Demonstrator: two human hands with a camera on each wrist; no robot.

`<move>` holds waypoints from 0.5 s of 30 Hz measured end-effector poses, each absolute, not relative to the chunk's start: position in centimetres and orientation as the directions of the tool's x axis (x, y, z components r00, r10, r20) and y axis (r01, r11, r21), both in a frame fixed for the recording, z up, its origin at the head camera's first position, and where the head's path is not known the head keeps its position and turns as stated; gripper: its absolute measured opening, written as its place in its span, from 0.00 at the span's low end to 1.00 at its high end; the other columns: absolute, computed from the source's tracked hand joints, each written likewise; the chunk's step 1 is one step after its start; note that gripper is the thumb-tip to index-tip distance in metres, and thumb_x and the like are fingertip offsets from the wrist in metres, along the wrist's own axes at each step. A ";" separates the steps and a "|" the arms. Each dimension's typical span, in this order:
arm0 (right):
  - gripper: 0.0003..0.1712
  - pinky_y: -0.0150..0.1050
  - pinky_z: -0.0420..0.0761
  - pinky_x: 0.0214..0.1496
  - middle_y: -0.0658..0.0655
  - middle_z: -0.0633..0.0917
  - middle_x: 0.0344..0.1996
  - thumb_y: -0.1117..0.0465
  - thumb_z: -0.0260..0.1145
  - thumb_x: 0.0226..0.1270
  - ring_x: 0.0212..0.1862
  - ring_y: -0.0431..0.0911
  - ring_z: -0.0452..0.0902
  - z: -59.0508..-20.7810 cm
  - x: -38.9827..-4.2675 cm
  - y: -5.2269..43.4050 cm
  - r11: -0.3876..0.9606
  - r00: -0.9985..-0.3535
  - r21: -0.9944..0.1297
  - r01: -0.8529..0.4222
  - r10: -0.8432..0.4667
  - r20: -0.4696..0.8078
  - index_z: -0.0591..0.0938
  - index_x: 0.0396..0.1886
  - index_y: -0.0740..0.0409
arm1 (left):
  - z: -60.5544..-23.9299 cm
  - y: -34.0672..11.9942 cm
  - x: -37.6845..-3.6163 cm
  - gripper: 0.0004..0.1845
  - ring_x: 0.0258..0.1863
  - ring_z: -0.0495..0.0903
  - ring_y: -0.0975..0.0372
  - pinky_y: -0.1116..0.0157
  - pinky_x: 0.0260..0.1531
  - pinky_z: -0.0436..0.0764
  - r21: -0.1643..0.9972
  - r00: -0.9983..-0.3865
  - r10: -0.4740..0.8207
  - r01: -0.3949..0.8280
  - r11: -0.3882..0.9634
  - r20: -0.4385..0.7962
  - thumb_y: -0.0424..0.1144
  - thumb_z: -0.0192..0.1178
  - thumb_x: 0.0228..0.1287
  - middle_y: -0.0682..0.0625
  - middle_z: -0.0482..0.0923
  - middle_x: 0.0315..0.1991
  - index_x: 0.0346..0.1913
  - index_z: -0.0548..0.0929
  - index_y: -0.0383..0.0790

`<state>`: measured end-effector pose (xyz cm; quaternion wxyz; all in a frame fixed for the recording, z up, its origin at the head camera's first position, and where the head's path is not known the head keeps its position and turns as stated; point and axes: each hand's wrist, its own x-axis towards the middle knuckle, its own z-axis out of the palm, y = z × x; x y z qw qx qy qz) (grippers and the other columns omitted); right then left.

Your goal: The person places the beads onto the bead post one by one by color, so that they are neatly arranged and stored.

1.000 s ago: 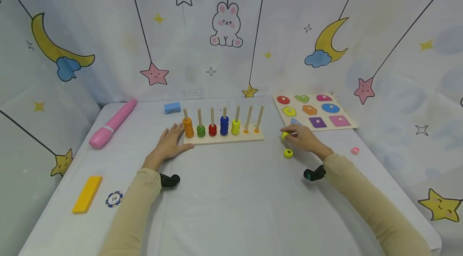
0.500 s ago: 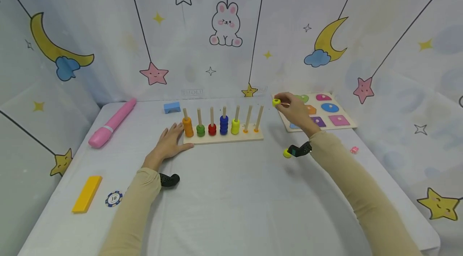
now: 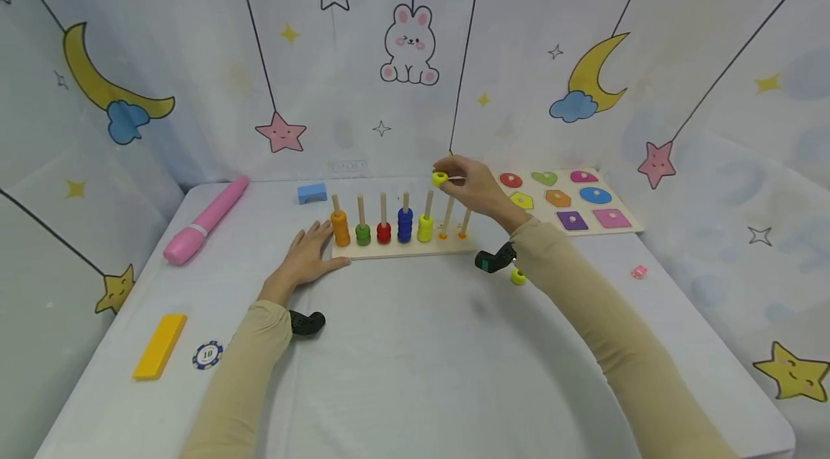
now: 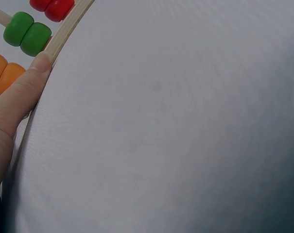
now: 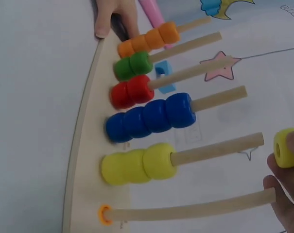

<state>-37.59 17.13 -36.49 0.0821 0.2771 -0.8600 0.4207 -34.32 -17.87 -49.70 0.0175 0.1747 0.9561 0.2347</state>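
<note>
My right hand (image 3: 478, 189) pinches a yellow bead (image 3: 439, 179) between thumb and fingers, close to the top of the peg with the yellow beads (image 3: 424, 229). In the right wrist view the bead's hole (image 5: 278, 149) faces that peg's tip. The wooden peg board (image 3: 415, 251) carries orange (image 3: 340, 228), green (image 3: 363, 233), red (image 3: 384, 233) and blue beads (image 3: 405, 225) on its other filled pegs. The two rightmost pegs hold no beads. My left hand (image 3: 306, 256) rests at the board's left end, fingers extended, thumb (image 4: 32, 80) against the front edge.
Another yellow bead (image 3: 518, 277) lies under my right wrist. A shape puzzle (image 3: 606, 227) lies back right, a small pink piece (image 3: 639, 272) nearby. Leftward are a pink stick (image 3: 206, 221), blue block (image 3: 312, 193), yellow block (image 3: 160, 346) and poker chip (image 3: 207, 355).
My right hand has lifted a yellow bead from the table by the puzzle and carried it left to above the yellow peg. The left hand stays at the board's end.
</note>
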 end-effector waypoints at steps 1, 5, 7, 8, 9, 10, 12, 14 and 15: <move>0.18 0.36 0.78 0.54 0.57 0.81 0.49 0.68 0.62 0.64 0.50 0.47 0.78 -36.5 -37.5 16.8 0.500 -0.832 -0.674 -0.544 -0.425 0.356 0.77 0.54 0.62 | -49.7 -17.9 -34.4 0.50 0.73 0.40 0.46 0.47 0.69 0.35 0.454 -0.938 0.343 0.326 0.829 0.047 0.62 0.60 0.58 0.37 0.49 0.73 0.73 0.54 0.34; 0.20 0.36 0.78 0.53 0.56 0.82 0.48 0.67 0.64 0.63 0.49 0.45 0.79 -36.5 -37.4 16.2 0.538 -0.835 -0.653 -0.533 -0.458 0.305 0.76 0.55 0.61 | -49.8 -17.8 -34.4 0.50 0.73 0.40 0.47 0.47 0.69 0.35 0.448 -0.939 0.342 0.323 0.834 0.041 0.63 0.59 0.58 0.38 0.49 0.73 0.73 0.54 0.35; 0.20 0.36 0.79 0.53 0.55 0.82 0.48 0.67 0.65 0.62 0.48 0.45 0.80 -36.6 -37.4 16.1 0.550 -0.836 -0.644 -0.532 -0.463 0.296 0.76 0.55 0.61 | -49.8 -17.8 -34.4 0.49 0.73 0.40 0.46 0.47 0.69 0.35 0.447 -0.939 0.342 0.323 0.834 0.040 0.63 0.59 0.58 0.38 0.49 0.73 0.73 0.54 0.35; 0.20 0.36 0.79 0.53 0.55 0.82 0.47 0.67 0.65 0.61 0.48 0.45 0.80 -36.6 -37.4 16.0 0.555 -0.834 -0.636 -0.536 -0.466 0.296 0.76 0.55 0.61 | -49.8 -17.8 -34.4 0.49 0.73 0.40 0.46 0.47 0.69 0.35 0.448 -0.939 0.342 0.323 0.834 0.039 0.62 0.59 0.58 0.38 0.49 0.73 0.73 0.54 0.35; 0.21 0.36 0.79 0.52 0.55 0.83 0.47 0.67 0.66 0.61 0.47 0.45 0.80 -36.7 -37.4 16.0 0.558 -0.833 -0.632 -0.537 -0.466 0.297 0.76 0.55 0.61 | -49.7 -17.8 -34.4 0.49 0.73 0.40 0.46 0.47 0.69 0.35 0.448 -0.939 0.342 0.322 0.834 0.038 0.62 0.59 0.58 0.38 0.49 0.73 0.73 0.54 0.35; 0.21 0.36 0.79 0.52 0.55 0.83 0.47 0.67 0.66 0.61 0.47 0.44 0.80 -36.7 -37.5 16.0 0.560 -0.833 -0.630 -0.538 -0.466 0.297 0.77 0.54 0.61 | -49.7 -17.7 -34.3 0.49 0.73 0.40 0.46 0.47 0.69 0.35 0.450 -0.938 0.343 0.323 0.833 0.038 0.62 0.59 0.58 0.38 0.49 0.73 0.73 0.54 0.34; 0.21 0.38 0.79 0.52 0.56 0.83 0.47 0.67 0.66 0.61 0.47 0.45 0.80 -36.8 -37.5 16.0 0.557 -0.828 -0.626 -0.546 -0.472 0.302 0.76 0.55 0.61 | -49.6 -17.8 -34.3 0.49 0.73 0.40 0.46 0.47 0.69 0.34 0.451 -0.938 0.344 0.323 0.832 0.037 0.62 0.59 0.58 0.38 0.49 0.73 0.73 0.54 0.34; 0.21 0.40 0.79 0.52 0.56 0.83 0.47 0.66 0.66 0.61 0.48 0.45 0.80 -36.8 -37.6 16.0 0.552 -0.823 -0.624 -0.554 -0.479 0.307 0.76 0.55 0.61 | -49.6 -17.8 -34.3 0.49 0.73 0.40 0.46 0.47 0.69 0.35 0.450 -0.938 0.345 0.323 0.833 0.035 0.62 0.59 0.59 0.38 0.48 0.73 0.73 0.54 0.34; 0.22 0.41 0.79 0.53 0.56 0.83 0.47 0.66 0.66 0.61 0.48 0.46 0.80 -36.7 -37.6 16.0 0.550 -0.820 -0.622 -0.557 -0.482 0.308 0.76 0.55 0.61 | -49.6 -17.8 -34.3 0.49 0.73 0.40 0.47 0.47 0.69 0.35 0.449 -0.938 0.345 0.323 0.833 0.035 0.62 0.59 0.59 0.38 0.48 0.73 0.73 0.54 0.34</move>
